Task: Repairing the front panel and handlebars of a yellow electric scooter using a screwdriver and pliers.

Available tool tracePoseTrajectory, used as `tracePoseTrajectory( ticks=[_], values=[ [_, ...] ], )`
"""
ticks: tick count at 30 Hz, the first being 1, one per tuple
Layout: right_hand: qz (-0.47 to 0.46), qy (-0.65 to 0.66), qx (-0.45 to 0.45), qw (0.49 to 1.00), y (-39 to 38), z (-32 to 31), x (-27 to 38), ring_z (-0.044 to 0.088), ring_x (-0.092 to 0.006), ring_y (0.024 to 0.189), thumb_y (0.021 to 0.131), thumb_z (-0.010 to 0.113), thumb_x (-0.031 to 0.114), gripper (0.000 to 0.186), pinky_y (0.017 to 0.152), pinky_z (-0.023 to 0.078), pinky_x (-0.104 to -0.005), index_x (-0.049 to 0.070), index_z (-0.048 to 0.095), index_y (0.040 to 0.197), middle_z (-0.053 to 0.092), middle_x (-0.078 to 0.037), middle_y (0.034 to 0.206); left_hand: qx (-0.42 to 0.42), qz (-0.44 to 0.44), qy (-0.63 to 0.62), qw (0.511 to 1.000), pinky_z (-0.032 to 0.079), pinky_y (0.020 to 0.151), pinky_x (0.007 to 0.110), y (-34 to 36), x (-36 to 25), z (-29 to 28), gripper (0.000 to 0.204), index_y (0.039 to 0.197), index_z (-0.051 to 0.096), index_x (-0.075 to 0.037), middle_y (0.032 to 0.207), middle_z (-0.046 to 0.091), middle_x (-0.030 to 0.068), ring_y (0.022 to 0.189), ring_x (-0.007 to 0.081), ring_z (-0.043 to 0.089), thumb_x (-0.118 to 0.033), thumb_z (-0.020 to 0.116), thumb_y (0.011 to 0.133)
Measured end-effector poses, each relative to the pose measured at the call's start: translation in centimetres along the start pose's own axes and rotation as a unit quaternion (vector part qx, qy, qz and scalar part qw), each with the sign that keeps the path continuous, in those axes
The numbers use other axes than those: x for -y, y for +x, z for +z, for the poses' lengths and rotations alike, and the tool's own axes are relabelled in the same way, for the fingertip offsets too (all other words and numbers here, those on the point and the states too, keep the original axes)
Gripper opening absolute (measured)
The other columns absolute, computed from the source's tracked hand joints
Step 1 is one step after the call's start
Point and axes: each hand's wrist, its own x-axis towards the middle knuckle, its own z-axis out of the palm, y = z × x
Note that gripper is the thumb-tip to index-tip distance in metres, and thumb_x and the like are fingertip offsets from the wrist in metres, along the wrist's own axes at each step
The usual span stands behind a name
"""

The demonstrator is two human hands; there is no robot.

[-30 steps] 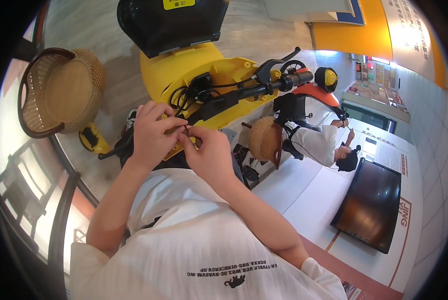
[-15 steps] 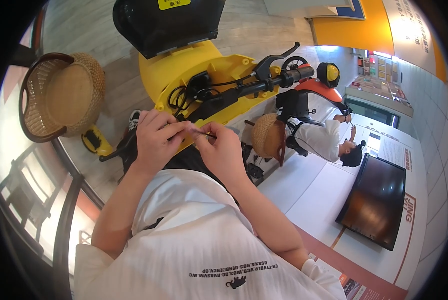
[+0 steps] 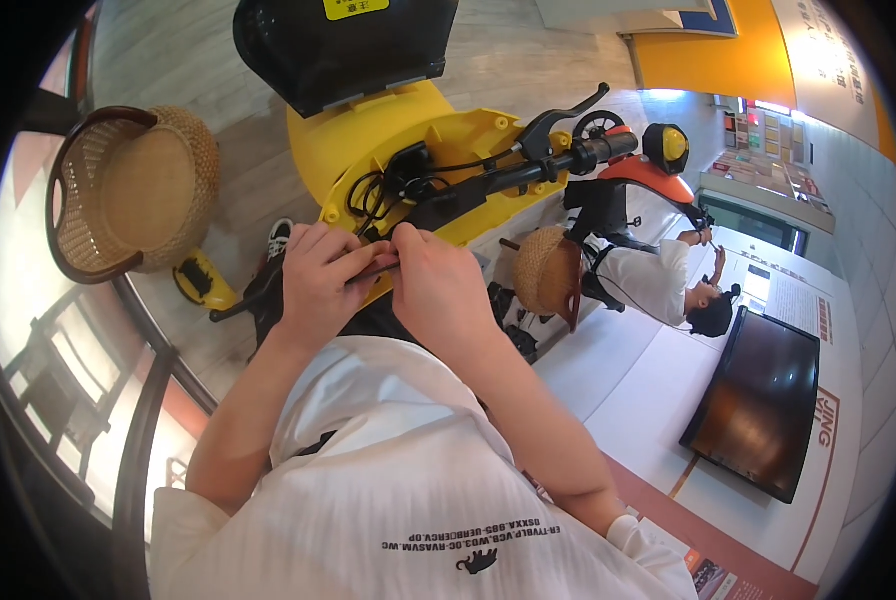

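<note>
Both my hands meet close together above my lap, in front of an opened yellow scooter [image 3: 328, 135]. My left hand [image 3: 320, 280] is closed, its thumb and fingers pinched at a thin dark rod-like piece [image 3: 380, 269]. My right hand [image 3: 440, 292] is curled closed around the other end, back of the hand up. What kind of piece it is I cannot make out; the fingers cover most of it. Just beyond the hands lie the scooter's black cables [image 3: 368, 195] and the black handlebar [image 3: 513, 178], with a brake lever [image 3: 558, 122] and a grip [image 3: 608, 150].
A woven chair [image 3: 143, 195] stands at the left, near a small yellow part [image 3: 203, 280] on the floor. Behind the scooter rises a black panel [image 3: 338, 50]. At the right, a person in white [image 3: 648, 275] sits by an orange scooter [image 3: 648, 180]; a screen [image 3: 753, 405] hangs there.
My right hand has turned over, its back now facing up, and its fingers have come closer to my left fingers. The view has shifted slightly.
</note>
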Motion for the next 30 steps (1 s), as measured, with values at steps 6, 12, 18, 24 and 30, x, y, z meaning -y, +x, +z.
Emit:
tracePoseTrajectory(
  ticks=[6,12,18,24,30],
  values=[
    [0.113,0.015,-0.001,0.993,-0.7,-0.3,0.6,0.066,-0.0386,0.077,0.084,0.064,0.006,0.01,0.068,0.052,-0.0446,0.002,0.063,0.093,0.066,-0.019,0.078,0.021,-0.012,-0.002,1.0,0.035,0.07,0.035,0.2,0.2,-0.4,0.027,0.089,0.078,-0.017,0.07,0.054,-0.0027,0.071,0.0181,0.052,-0.013,0.083,0.063],
    [0.054,-0.01,-0.064,0.996,-1.5,0.8,0.2,0.067,-0.0323,0.075,0.081,0.064,0.003,0.011,0.065,0.053,-0.042,0.005,0.066,0.092,0.068,-0.012,0.079,0.023,-0.031,-0.005,0.999,0.036,0.071,0.035,0.4,0.0,-0.2,0.024,0.091,0.078,-0.016,0.072,0.056,-0.0022,0.073,0.0183,0.054,-0.015,0.083,0.067],
    [-0.057,-0.086,-0.032,0.994,-0.6,0.1,0.1,0.066,-0.0262,0.072,0.075,0.067,0.005,0.014,0.061,0.052,-0.0374,0.007,0.063,0.088,0.062,-0.007,0.08,0.073,-0.067,0.0,0.995,0.039,0.075,0.036,1.1,-0.2,-1.6,0.028,0.097,0.078,-0.014,0.082,0.057,0.0017,0.081,0.0213,0.054,-0.014,0.082,0.069],
    [-0.246,-0.174,0.086,0.95,0.7,-1.8,-1.0,0.066,-0.0206,0.077,0.075,0.065,0.01,0.026,0.061,0.052,-0.0343,0.005,0.067,0.101,0.062,-0.004,0.086,0.119,-0.049,0.003,0.992,0.041,0.078,0.037,1.7,1.0,-3.3,0.028,0.099,0.078,-0.014,0.086,0.054,0.003,0.086,0.0224,0.054,-0.012,0.079,0.071],
    [-0.285,-0.185,0.091,0.936,0.7,-1.8,-1.5,0.065,-0.0201,0.076,0.075,0.068,0.012,0.029,0.063,0.052,-0.034,0.003,0.068,0.102,0.062,-0.003,0.086,0.11,0.041,0.051,0.992,0.042,0.08,0.036,2.1,0.9,-1.9,0.02,0.089,0.078,-0.014,0.084,0.055,0.0006,0.087,0.0201,0.054,-0.012,0.076,0.069]
  ],
)
